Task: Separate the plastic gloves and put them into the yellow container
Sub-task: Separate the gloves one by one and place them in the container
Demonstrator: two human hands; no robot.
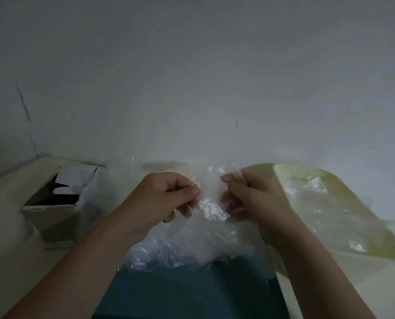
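A bunch of clear plastic gloves (pixel 212 210) hangs between my hands above the middle of the table. My left hand (pixel 166 199) pinches one edge of the film with thumb and curled fingers. My right hand (pixel 249 199) pinches the other edge, a short gap away. More crumpled clear gloves (pixel 168 252) lie heaped below, over a dark teal box (pixel 191 293). The yellow container (pixel 376 231) lies at the right with loose clear gloves (pixel 325 208) inside it.
An open cardboard box (pixel 53 215) with white paper in it stands at the left on the pale table (pixel 7 261). A grey wall (pixel 191 77) rises directly behind everything.
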